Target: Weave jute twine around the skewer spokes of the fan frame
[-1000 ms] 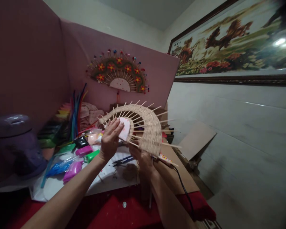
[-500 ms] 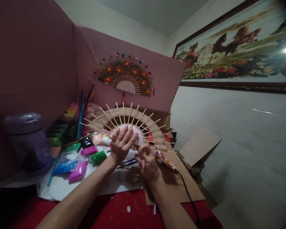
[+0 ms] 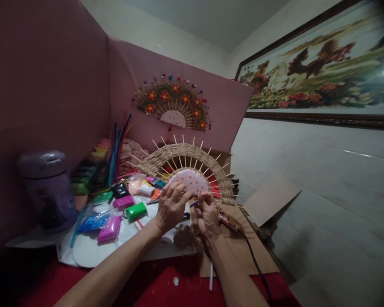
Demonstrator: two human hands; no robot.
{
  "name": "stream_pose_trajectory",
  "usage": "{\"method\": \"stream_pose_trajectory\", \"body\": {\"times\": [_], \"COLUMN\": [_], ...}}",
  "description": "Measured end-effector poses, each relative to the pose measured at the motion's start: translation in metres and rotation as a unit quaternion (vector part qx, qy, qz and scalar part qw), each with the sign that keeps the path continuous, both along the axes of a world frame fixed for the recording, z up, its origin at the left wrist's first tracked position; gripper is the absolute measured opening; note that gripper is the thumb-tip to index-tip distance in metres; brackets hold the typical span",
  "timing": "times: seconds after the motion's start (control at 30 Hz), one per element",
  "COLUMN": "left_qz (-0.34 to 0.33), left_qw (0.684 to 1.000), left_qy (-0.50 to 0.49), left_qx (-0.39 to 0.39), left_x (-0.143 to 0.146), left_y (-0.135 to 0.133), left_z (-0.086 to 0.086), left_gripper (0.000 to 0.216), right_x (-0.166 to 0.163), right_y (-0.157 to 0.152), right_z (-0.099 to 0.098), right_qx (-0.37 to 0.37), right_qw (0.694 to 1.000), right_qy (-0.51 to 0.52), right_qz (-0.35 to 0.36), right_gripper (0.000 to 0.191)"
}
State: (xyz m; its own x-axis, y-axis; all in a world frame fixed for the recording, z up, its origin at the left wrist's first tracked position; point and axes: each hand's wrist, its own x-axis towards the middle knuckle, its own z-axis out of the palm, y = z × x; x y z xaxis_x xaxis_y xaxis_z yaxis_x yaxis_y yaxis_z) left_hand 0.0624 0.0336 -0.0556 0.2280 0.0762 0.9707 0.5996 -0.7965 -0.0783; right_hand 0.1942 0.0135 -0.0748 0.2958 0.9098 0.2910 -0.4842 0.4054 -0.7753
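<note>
Now, left hand lower, woven fan, spotted base more exposed

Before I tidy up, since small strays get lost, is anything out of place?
A pale round bit lies on the red cloth, apart from the colorful packets; a translucent stick pokes past the cardboard edge. No spill shows.
</note>
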Motion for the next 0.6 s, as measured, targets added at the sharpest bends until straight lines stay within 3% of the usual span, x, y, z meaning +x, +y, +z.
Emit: {"method": "stream_pose_trajectory", "body": {"times": [0.07, 0.13, 0.2, 0.3, 0.4, 0.5, 0.6], "left_qz": [0.001, -0.022, -0.078, -0.204, -0.312, -0.404, -0.455], "left_qw": [0.992, 0.963, 0.908, 0.792, 0.681, 0.608, 0.546], "left_qy": [-0.085, -0.174, -0.255, -0.344, -0.405, -0.43, -0.427], "left_qx": [-0.093, -0.207, -0.324, -0.462, -0.524, -0.532, -0.559], "left_x": [-0.003, -0.007, -0.009, -0.012, -0.014, -0.016, -0.016], "left_y": [-0.005, -0.007, -0.006, 0.0, 0.006, 0.006, 0.003], "left_z": [0.002, 0.003, 0.002, 0.001, 0.001, 0.004, 0.007], "left_gripper": [0.012, 0.018, 0.028, 0.033, 0.035, 0.036, 0.038], "right_x": [0.004, 0.006, 0.006, 0.006, 0.006, 0.008, 0.008], "right_y": [0.0, 0.0, -0.001, -0.002, -0.002, 0.0, 0.0], "right_z": [0.003, 0.005, 0.007, 0.007, 0.005, 0.003, 0.002], "right_qx": [0.004, 0.007, 0.007, 0.01, 0.01, 0.012, 0.011], "right_qw": [1.0, 1.0, 1.0, 1.0, 1.0, 1.0, 1.0], "right_qy": [-0.002, 0.0, 0.0, -0.001, -0.003, 0.008, 0.006], "right_qz": [-0.01, -0.022, -0.025, -0.024, -0.016, 0.0, 0.013], "right_gripper": [0.035, 0.036, 0.036, 0.036, 0.034, 0.033, 0.033]}}
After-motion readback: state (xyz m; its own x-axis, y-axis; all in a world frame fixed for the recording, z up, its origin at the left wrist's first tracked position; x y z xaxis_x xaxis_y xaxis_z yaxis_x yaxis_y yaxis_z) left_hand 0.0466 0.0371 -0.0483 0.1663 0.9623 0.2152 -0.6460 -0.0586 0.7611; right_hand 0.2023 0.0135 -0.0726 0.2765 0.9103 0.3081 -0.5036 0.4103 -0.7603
